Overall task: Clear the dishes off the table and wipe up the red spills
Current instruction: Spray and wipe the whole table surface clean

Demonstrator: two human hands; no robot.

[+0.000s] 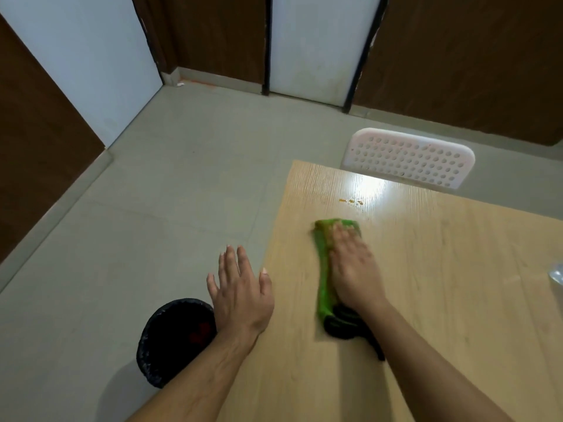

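A green and black cloth (323,269) lies stretched out on the light wooden table (441,284). My right hand (353,266) presses flat on the cloth with straight fingers and looks blurred. A few small orange-red spill drops (351,201) sit on the table just beyond the cloth, near a bright glare. My left hand (240,287) hovers open with spread fingers at the table's left edge, holding nothing.
A black bin (170,339) with something red inside stands on the floor left of the table, under my left wrist. A white perforated chair back (408,158) rises behind the far table edge. A clear object (557,275) shows at the right border.
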